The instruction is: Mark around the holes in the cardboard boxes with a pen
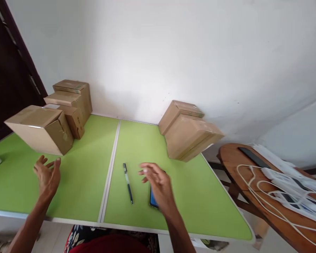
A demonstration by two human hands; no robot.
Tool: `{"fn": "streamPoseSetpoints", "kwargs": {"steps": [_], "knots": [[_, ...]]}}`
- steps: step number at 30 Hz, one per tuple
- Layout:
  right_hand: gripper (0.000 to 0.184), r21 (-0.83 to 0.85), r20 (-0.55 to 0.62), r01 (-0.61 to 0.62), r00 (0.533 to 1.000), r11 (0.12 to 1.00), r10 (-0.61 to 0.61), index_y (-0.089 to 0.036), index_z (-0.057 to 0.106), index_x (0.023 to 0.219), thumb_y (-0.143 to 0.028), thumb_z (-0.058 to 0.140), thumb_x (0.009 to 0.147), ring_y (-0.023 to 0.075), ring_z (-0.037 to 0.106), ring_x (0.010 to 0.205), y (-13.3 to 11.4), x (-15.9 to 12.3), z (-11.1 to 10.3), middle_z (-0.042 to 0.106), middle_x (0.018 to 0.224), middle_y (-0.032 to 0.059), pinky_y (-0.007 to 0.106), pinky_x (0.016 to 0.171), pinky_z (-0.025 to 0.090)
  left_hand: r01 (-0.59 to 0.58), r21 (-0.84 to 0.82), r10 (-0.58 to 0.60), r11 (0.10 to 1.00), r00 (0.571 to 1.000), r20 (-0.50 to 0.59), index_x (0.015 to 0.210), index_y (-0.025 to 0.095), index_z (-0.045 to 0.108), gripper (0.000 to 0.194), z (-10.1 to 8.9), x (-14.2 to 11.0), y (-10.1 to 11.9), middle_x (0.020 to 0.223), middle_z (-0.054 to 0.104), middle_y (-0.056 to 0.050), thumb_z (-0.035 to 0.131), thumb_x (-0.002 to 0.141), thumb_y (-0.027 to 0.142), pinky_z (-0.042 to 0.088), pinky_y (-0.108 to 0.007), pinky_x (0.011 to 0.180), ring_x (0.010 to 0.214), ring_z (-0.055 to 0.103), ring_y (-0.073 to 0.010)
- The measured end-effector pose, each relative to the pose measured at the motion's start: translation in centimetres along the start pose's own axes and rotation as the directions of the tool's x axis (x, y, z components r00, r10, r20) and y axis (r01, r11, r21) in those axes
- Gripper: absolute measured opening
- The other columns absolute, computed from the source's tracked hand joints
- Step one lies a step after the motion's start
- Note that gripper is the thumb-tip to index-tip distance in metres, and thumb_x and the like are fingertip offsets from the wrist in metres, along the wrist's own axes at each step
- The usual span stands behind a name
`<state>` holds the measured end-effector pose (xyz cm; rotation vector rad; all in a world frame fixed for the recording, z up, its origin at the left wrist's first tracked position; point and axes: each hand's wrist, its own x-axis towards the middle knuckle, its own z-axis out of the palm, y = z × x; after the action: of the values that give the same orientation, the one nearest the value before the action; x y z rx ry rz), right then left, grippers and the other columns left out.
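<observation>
Boxes point(185, 135) stand on the desk point(86, 186); the right hand point(158, 182), half open and empty like the left hand point(47, 175), partly hides a phone point(153, 199).

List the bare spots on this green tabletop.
Bare: between the left brown cardboard boxes and right brown cardboard boxes; between the left hand and slim black-and-white pen; right of the right hand.

Crowded: back left and back right, with those boxes; beneath the right hand, which partly hides a blue-screened phone.
</observation>
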<state>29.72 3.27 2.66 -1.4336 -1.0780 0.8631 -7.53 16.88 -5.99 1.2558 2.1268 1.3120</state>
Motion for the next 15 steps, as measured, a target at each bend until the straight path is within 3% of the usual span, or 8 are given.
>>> {"fn": "streamPoseSetpoints", "kwargs": {"steps": [1, 3, 5, 8, 11, 13, 15], "knots": [[0.05, -0.048, -0.15, -0.001, 0.989, 0.999, -0.007, -0.026, 0.077, 0.103, -0.074, 0.07, 0.089, 0.0333, 0.077, 0.09, 0.5, 0.3, -2.4, 0.08, 0.108, 0.0121, 0.046, 0.073, 0.064, 0.008, -0.029, -0.007, 1.0, 1.0, 0.026, 0.159, 0.005, 0.04, 0.081, 0.1, -1.3, 0.6, 0.155, 0.047, -0.031, 0.07, 0.093, 0.04, 0.068, -0.059, 0.097, 0.118, 0.074, -0.0395], [0.058, -0.137, -0.412, -0.017, 0.91, 0.99, -0.041, -0.022, 0.072, 0.113, -0.075, 0.068, 0.088, 0.0319, 0.075, 0.088, 1.8, 1.4, -6.7, 0.078, 0.113, 0.0145, 0.05, 0.081, 0.063, -0.01, -0.1, 0.018, 0.995, 0.996, 0.083, 0.157, 0.008, 0.042, 0.083, 0.7, -3.8, 2.2, 0.158, 0.044, -0.029, 0.07, 0.089, 0.048, 0.067, -0.058, 0.102, 0.125, 0.071, -0.0403], [0.067, -0.19, -0.567, -0.026, 0.819, 0.981, -0.088, -0.019, 0.068, 0.12, -0.076, 0.067, 0.085, 0.0357, 0.072, 0.108, 3.2, 3.0, -10.2, 0.073, 0.126, 0.0185, 0.054, 0.093, 0.06, -0.044, -0.156, 0.066, 0.987, 0.987, 0.144, 0.155, 0.008, 0.046, 0.088, 1.7, -5.7, 4.4, 0.156, 0.044, -0.028, 0.069, 0.087, 0.059, 0.067, -0.06, 0.101, 0.125, 0.071, -0.0411], [0.088, -0.199, -0.676, -0.061, 0.731, 0.978, -0.092, -0.015, 0.061, 0.137, -0.078, 0.068, 0.076, 0.0426, 0.06, 0.135, 5.5, 5.9, -14.0, 0.058, 0.149, 0.0265, 0.057, 0.107, 0.055, -0.116, -0.171, 0.155, 0.978, 0.96, 0.233, 0.154, 0.011, 0.05, 0.093, 3.6, -7.8, 8.2, 0.149, 0.052, -0.026, 0.065, 0.086, 0.073, 0.07, -0.063, 0.09, 0.117, 0.073, -0.0412], [0.113, -0.15, -0.745, -0.122, 0.667, 0.981, -0.031, -0.012, 0.046, 0.156, -0.082, 0.07, 0.071, 0.0487, 0.045, 0.149, 7.7, 8.8, -17.0, 0.039, 0.165, 0.0312, 0.062, 0.119, 0.045, -0.224, -0.192, 0.277, 0.955, 0.904, 0.325, 0.151, 0.011, 0.052, 0.091, 5.8, -9.4, 11.8, 0.147, 0.055, -0.026, 0.057, 0.089, 0.078, 0.07, -0.062, 0.089, 0.12, 0.071, -0.0407], [0.127, -0.122, -0.753, -0.142, 0.658, 0.982, 0.001, -0.009, 0.036, 0.163, -0.084, 0.074, 0.068, 0.052, 0.034, 0.157, 8.9, 10.7, -18.9, 0.032, 0.171, 0.032, 0.066, 0.128, 0.034, -0.275, -0.219, 0.342, 0.936, 0.856, 0.388, 0.149, 0.012, 0.054, 0.086, 7.4, -10.5, 13.9, 0.146, 0.057, -0.025, 0.055, 0.092, 0.076, 0.069, -0.06, 0.089, 0.122, 0.07, -0.0401], [0.137, -0.111, -0.72, -0.133, 0.694, 0.985, 0.013, -0.007, 0.032, 0.166, -0.084, 0.079, 0.063, 0.0527, 0.033, 0.159, 9.7, 12.2, -20.6, 0.035, 0.171, 0.0324, 0.066, 0.131, 0.029, -0.306, -0.253, 0.391, 0.918, 0.804, 0.448, 0.146, 0.016, 0.057, 0.078, 9.3, -11.6, 15.8, 0.143, 0.06, -0.023, 0.056, 0.094, 0.073, 0.069, -0.059, 0.087, 0.121, 0.07, -0.0393]]}}
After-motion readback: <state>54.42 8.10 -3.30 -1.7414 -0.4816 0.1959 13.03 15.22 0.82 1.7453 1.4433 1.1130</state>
